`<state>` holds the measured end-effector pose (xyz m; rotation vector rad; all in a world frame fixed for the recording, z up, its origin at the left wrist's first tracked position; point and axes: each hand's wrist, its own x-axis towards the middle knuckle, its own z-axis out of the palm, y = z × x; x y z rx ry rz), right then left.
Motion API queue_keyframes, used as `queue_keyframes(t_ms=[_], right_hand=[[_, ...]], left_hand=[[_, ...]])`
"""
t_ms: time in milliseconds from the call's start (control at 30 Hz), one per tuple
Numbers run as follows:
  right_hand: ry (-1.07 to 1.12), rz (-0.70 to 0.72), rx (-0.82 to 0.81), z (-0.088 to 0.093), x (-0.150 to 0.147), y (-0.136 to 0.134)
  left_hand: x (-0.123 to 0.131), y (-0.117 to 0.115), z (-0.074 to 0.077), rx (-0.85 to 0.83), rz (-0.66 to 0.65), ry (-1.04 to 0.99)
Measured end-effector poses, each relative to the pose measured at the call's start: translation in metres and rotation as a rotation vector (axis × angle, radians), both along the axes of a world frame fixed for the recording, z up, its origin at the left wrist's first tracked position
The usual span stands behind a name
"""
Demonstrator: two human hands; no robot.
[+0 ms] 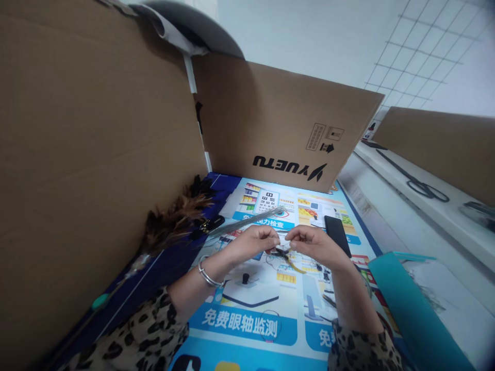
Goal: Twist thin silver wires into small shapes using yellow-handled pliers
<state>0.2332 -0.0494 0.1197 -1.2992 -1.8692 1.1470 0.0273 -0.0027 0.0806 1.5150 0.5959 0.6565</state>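
Leftmost, a cardboard wall (96,154) rises beside the table (284,330), with dark brown feathers (170,219) lying along its foot. Next come the wires (247,220), a thin grey bundle lying slantwise on the printed cover. The left hand (258,242) is just on the near side of them, thumb and fingers drawn together in a pinch; whether a strand sits in it is too fine to tell. Facing it, the right hand (312,243) curls its fingers toward the thumb, nearly closed, and its hold is equally unclear. Only a narrow gap parts the two sets of fingertips.

For such close fingertip work, I'd judge it best to let the left pinch act as the steady anchor and the right make small, gentle turns, wrists low and both tips within sight, since anything this thin would probably bend or slip under a hard pull.

As for position, the bundle lies beyond the left hand, outside its pinch as far as shows. The yellow-handled pliers (297,266) rest just below the gap, on the wearer's side. Past the right hand lie a phone (337,236) and a teal box (417,309).
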Motion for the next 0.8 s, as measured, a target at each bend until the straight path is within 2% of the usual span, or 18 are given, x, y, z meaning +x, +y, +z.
queue_keyframes(t_ms=[800], right_hand=[[-0.052, 0.001, 0.082, 0.0018, 0.0004, 0.0001]], left_hand=[[-0.0011, -0.0010, 0.0018, 0.080, -0.021, 0.041]])
